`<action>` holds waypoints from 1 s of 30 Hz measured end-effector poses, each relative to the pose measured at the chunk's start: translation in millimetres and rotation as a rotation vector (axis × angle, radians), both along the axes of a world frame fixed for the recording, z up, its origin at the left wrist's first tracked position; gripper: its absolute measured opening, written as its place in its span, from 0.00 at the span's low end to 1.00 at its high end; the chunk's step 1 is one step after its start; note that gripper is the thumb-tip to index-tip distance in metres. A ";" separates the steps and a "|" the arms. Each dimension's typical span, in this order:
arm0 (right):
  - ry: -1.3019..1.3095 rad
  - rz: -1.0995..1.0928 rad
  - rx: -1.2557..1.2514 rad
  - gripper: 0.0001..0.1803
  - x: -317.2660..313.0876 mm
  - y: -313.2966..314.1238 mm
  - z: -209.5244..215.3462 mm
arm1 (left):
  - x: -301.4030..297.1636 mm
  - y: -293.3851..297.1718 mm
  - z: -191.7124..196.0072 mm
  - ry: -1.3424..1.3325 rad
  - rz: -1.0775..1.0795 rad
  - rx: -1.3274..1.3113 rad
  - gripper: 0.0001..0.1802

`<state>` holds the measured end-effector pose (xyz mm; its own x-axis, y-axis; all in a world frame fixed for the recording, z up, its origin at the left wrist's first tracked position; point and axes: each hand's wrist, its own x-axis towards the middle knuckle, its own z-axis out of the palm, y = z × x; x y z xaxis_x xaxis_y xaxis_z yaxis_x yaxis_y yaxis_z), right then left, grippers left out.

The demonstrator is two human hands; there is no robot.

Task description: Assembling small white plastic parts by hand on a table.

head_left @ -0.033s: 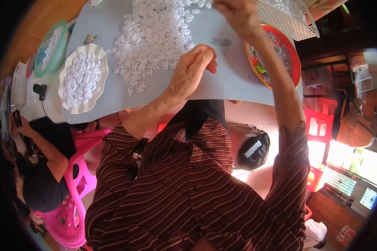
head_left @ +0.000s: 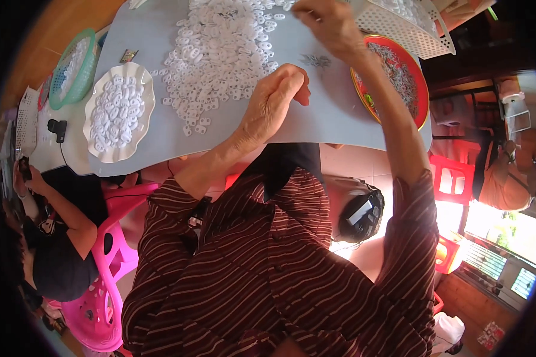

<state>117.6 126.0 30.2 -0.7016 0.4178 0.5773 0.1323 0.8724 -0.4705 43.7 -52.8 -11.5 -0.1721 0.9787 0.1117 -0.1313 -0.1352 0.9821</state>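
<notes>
A big heap of small white oval plastic pieces with two holes point(head_left: 217, 59) covers the middle of the grey-blue table point(head_left: 339, 122). My left hand point(head_left: 275, 98) is at the heap's right edge, its fingers curled closed; what they hold, if anything, is hidden. Farther off, past the heap's right side, my right hand point(head_left: 330, 27) is in the air with fingers bent together. A tiny pale spot shows at its fingers, too small to name. Between the hands lies a small pile of thin grey metal pieces point(head_left: 315, 60). More of these fill a red round tray point(head_left: 424, 89), partly behind my right forearm.
A scalloped white dish point(head_left: 90, 134) of the oval pieces stands at left, with a green basket point(head_left: 92, 62) beyond it. A white perforated basket point(head_left: 399, 33) stands at far right. Another person point(head_left: 62, 256) sits left by a pink chair point(head_left: 116, 250).
My right hand has shifted slightly left and down, nearer the heap, uncovering more of the red tray. My left hand has hardly moved.
</notes>
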 end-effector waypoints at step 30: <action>-0.240 0.091 -0.815 0.10 50.4 -53.7 -3.0 | -5.7 14.2 -23.7 -0.060 0.138 0.076 0.10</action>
<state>168.1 72.3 27.2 -0.8173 0.5742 -0.0474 0.2545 0.2860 -0.9238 38.0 -38.5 -35.2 -0.3127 0.9345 0.1703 -0.1648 -0.2300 0.9591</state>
